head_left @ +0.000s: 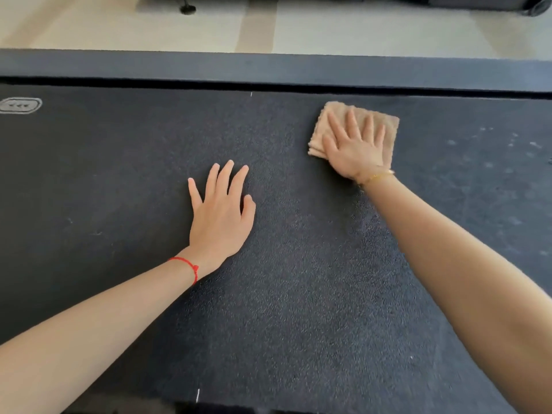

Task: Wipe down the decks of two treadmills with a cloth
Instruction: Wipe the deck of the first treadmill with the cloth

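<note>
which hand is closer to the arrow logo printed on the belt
Left. The left hand lies flat mid-belt, right of the arrow logo; the right hand is farther right, on the cloth.

head view; looks steeply down and forward; close above treadmill deck (283, 294); floor (388, 28) beyond

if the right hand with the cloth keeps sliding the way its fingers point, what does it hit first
Probably the dark gap and side rail along the belt's far edge. The right hand lies flat on the tan cloth, fingers aimed that way, only bare belt between.
</note>
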Tool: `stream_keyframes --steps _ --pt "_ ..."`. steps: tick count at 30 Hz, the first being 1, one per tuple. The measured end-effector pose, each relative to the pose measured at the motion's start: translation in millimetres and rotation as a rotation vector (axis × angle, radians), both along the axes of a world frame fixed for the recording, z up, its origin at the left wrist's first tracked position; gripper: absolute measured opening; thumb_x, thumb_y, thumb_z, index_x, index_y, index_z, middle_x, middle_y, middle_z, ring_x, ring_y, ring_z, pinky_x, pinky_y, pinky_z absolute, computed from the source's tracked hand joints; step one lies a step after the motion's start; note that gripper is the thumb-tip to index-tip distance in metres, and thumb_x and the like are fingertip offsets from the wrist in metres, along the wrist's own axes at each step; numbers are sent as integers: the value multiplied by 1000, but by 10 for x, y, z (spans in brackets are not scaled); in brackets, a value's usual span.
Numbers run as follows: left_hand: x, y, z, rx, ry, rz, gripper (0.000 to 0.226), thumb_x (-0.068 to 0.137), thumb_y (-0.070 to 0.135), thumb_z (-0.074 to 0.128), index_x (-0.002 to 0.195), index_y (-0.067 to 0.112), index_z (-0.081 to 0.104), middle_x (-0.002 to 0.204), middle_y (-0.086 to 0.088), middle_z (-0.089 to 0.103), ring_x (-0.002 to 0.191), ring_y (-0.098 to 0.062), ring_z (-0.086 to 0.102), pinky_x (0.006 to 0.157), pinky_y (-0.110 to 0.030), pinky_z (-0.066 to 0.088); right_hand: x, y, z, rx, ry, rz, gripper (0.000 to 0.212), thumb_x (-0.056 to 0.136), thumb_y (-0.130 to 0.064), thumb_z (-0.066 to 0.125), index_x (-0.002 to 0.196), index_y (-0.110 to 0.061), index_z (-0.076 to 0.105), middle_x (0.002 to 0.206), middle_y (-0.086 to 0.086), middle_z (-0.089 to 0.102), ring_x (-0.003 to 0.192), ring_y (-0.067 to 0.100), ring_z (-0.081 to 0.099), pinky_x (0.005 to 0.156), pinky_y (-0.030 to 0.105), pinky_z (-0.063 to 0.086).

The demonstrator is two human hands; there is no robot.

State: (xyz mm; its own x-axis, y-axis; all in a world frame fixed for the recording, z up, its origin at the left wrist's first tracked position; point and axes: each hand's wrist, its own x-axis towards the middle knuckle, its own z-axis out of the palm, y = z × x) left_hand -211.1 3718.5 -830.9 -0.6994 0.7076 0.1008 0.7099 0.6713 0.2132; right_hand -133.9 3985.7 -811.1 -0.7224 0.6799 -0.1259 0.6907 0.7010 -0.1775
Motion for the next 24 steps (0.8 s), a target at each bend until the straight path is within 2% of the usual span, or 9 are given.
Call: stream_keyframes --steps 4,9,12,16,20,24 --pt "-1 -17 22 1 -10 -3 56 101 36 29 156 25 23 164 0 18 153 -19 6 120 -61 4 -412 -413 -12 11 11 190 57 103 -53 15 157 -40 4 167 0 -5 151 39 -11 119 57 -13" --pt "36 -46 86 -21 -29 1 55 103 34 30 157 24 23 164 1 17 153 -18 5 121 -60 5 95 -816 -39 22 60 357 54 104 -52 17 156 -44 4 167 -4 -4 152 34 -11 121 53 -10" --pt "51 -44 96 -16 -23 -2 54 103 33 31 156 23 24 164 0 18 153 -19 7 121 -60 5 460 -686 -60 36 70 327 53 104 -53 20 156 -46 9 167 -7 -2 152 32 -8 121 51 -8" --pt "34 -26 55 -11 -5 -5 55 102 34 30 156 23 27 164 -2 20 153 -21 9 120 -61 6 522 -167 -54 13 30 172 54 103 -54 18 155 -47 9 167 -7 -4 152 32 -8 121 52 -9" --pt "20 -1 32 1 8 2 57 100 36 26 155 24 26 163 -2 20 153 -21 9 120 -62 6 54 233 -5 7 8 81 56 102 -54 14 156 -43 7 167 -3 -5 152 35 -10 119 54 -13" --pt "22 10 25 -12 19 17 58 99 38 23 156 25 25 164 -1 20 153 -20 9 121 -61 7 -569 168 13 -10 11 102 57 103 -51 13 158 -39 6 167 0 -6 151 37 -11 119 56 -14"
